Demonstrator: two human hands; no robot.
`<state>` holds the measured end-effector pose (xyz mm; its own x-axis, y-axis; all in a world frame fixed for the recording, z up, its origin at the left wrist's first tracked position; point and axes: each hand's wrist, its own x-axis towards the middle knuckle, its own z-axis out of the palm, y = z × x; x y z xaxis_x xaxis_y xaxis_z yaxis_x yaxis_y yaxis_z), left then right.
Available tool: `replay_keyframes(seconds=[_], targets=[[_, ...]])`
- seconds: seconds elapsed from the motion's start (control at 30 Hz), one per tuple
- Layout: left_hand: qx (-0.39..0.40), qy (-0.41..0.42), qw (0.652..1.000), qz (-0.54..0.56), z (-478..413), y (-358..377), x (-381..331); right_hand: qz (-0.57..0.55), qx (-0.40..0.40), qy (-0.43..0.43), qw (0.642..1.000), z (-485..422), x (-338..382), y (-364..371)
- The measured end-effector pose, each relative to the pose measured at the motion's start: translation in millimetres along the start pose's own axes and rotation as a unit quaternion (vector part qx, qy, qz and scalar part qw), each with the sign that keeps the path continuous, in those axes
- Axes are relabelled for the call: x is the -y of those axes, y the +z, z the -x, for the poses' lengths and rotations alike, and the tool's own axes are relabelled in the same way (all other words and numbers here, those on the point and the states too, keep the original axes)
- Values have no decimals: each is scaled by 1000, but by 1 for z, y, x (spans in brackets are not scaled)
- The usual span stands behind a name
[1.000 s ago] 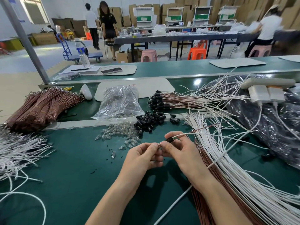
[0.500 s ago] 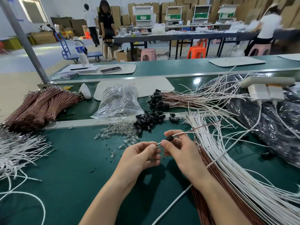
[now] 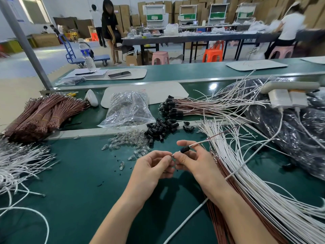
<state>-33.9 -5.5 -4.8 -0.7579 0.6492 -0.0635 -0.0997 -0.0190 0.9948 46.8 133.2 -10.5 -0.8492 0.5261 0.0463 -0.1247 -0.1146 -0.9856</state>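
Observation:
Over the green bench [image 3: 79, 199] my right hand [image 3: 191, 161] pinches a thin wire pair [image 3: 202, 142] that carries a small black socket [image 3: 184, 149] near its end. My left hand [image 3: 153, 166] meets it fingertip to fingertip and pinches something tiny at the wire's tip; what it is stays hidden by the fingers. The wire runs up and right into the fan of white wires [image 3: 246, 173].
Loose clear bulbs [image 3: 126, 144] and black sockets [image 3: 160, 128] lie just beyond my hands, behind them a clear bag [image 3: 126, 110]. Finished socketed wires [image 3: 184, 107] lie at the back. Brown wire bundles [image 3: 40, 115] and white wires [image 3: 15, 166] fill the left. Black bags [image 3: 290, 131] sit right.
The black socket has slid a little farther up the wire, away from the tip. Both hands stay together in nearly the same place.

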Motion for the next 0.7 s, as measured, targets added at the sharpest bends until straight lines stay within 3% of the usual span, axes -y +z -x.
replay_keyframes(seconds=[0.7], targets=[[17,-20,999,24,0,1,0,7,-8,-15,1000,1,6,0]])
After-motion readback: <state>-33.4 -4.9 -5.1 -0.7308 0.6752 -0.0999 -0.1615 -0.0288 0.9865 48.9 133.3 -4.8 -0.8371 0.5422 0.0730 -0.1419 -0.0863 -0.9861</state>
